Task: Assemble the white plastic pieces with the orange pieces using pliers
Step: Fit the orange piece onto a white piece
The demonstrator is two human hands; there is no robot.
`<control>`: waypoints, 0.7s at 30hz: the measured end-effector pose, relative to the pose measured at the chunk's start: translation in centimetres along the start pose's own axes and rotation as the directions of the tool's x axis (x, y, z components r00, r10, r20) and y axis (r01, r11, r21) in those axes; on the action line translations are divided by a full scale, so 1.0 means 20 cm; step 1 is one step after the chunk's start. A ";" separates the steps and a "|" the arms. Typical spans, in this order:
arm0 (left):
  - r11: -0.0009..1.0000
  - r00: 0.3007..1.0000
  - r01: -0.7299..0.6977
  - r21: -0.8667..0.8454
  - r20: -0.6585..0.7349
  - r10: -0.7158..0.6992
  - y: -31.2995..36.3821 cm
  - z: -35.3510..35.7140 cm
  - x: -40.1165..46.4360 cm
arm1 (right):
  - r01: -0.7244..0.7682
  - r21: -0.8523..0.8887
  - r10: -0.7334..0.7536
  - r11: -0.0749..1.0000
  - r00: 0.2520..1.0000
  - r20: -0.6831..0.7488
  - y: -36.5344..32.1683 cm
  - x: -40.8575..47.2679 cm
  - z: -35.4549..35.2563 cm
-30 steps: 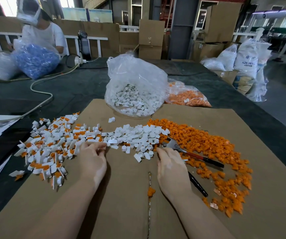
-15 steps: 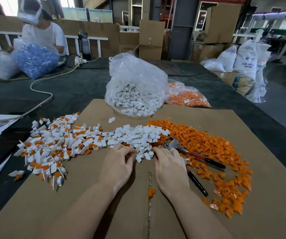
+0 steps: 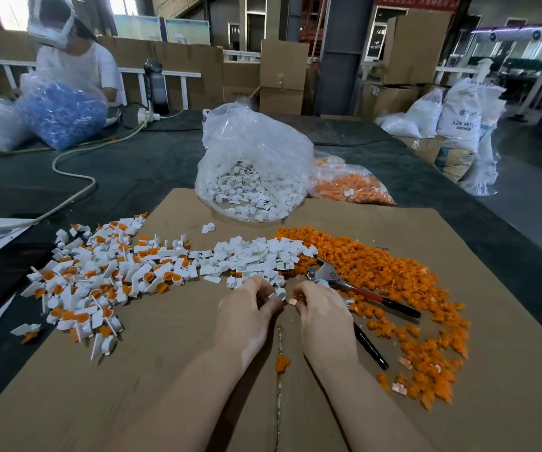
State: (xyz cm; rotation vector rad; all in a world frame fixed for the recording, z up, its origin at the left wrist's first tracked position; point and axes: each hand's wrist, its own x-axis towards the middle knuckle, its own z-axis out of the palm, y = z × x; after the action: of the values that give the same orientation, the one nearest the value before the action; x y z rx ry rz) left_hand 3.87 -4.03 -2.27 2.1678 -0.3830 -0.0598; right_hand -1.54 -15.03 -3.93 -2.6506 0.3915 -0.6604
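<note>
Two hands meeting, left hand fingers pinching white piece, right hand perhaps orange piece, pliers beside.

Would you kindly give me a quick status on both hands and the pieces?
Left hand pinching a white piece. Right hand holding a small orange piece beside it, not joined. Pliers idle on cardboard. Nothing blocking.

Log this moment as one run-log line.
left hand: pinching white piece | right hand: holding orange piece | pliers: under right hand, on cardboard
</note>
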 end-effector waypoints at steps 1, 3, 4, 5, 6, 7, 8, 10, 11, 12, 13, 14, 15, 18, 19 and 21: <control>1.000 1.000 -0.004 0.003 -0.002 0.004 0.00 0.01 0.00 | 0.012 -0.006 -0.012 1.000 1.000 -0.005 0.00 0.00 0.00; 1.000 1.000 -0.018 -0.001 -0.010 0.018 -0.01 0.01 0.00 | 0.031 -0.015 -0.032 0.999 0.999 -0.029 -0.02 -0.01 -0.01; 1.000 1.000 -0.025 -0.012 -0.014 0.025 -0.02 0.01 -0.01 | 0.034 -0.021 -0.035 0.999 0.999 -0.035 -0.02 -0.01 -0.01; 0.999 0.999 -0.033 -0.024 -0.016 0.032 -0.02 0.01 -0.01 | 0.033 -0.032 -0.034 0.999 0.999 -0.032 -0.03 -0.01 -0.01; 0.999 0.999 -0.038 -0.032 -0.014 0.038 -0.03 0.00 -0.01 | 0.029 -0.043 -0.030 0.999 0.999 -0.024 -0.03 -0.01 -0.01; 0.998 0.999 -0.041 -0.038 -0.011 0.040 -0.04 0.00 -0.01 | 0.024 -0.043 -0.025 0.999 0.999 -0.019 -0.02 -0.01 -0.02; 0.998 0.999 -0.039 -0.047 -0.009 0.039 -0.04 0.00 -0.01 | 0.015 -0.021 -0.016 1.000 1.000 -0.022 -0.02 -0.01 -0.03; 0.996 0.999 -0.034 -0.083 -0.008 0.033 -0.05 0.00 0.00 | -0.022 0.106 0.027 0.994 0.999 -0.040 -0.02 0.00 -0.05; 0.994 0.999 -0.033 -0.102 -0.007 0.033 -0.05 0.00 0.00 | -0.045 0.193 0.056 0.980 0.997 -0.052 -0.02 -0.01 -0.06; 0.993 0.999 -0.035 -0.113 -0.005 0.034 -0.05 0.00 0.00 | -0.066 0.275 0.085 0.959 0.995 -0.058 -0.02 -0.01 -0.07; 0.993 0.999 -0.039 -0.113 -0.001 0.039 -0.05 0.00 0.00 | -0.079 0.341 0.104 0.937 0.993 -0.054 -0.02 -0.01 -0.07; 0.993 0.999 -0.045 -0.107 0.002 0.046 -0.06 0.00 0.00 | -0.092 0.395 0.114 0.914 0.993 -0.034 -0.02 -0.02 -0.08; 0.994 0.999 -0.052 -0.099 0.005 0.053 -0.06 0.00 0.00 | -0.106 0.440 0.119 0.892 0.993 -0.003 -0.02 -0.02 -0.08; 0.994 0.997 -0.068 -0.080 0.026 0.071 -0.07 0.00 0.00 | -0.137 0.500 0.119 0.855 0.991 0.066 -0.02 -0.02 -0.08; 0.994 0.997 -0.069 -0.083 0.035 0.072 -0.07 0.00 0.00 | -0.137 0.496 0.119 0.857 0.991 0.068 -0.02 -0.02 -0.08; 0.992 0.996 -0.068 -0.105 0.055 0.074 -0.07 -0.01 0.00 | -0.106 0.445 0.099 0.889 0.994 0.039 -0.02 -0.02 -0.07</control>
State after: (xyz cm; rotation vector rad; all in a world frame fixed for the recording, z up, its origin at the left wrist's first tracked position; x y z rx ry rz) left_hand 4.19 -3.10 -3.25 2.0526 -0.4802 -0.1011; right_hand -2.61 -14.92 -2.75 -2.1806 0.3260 -0.6105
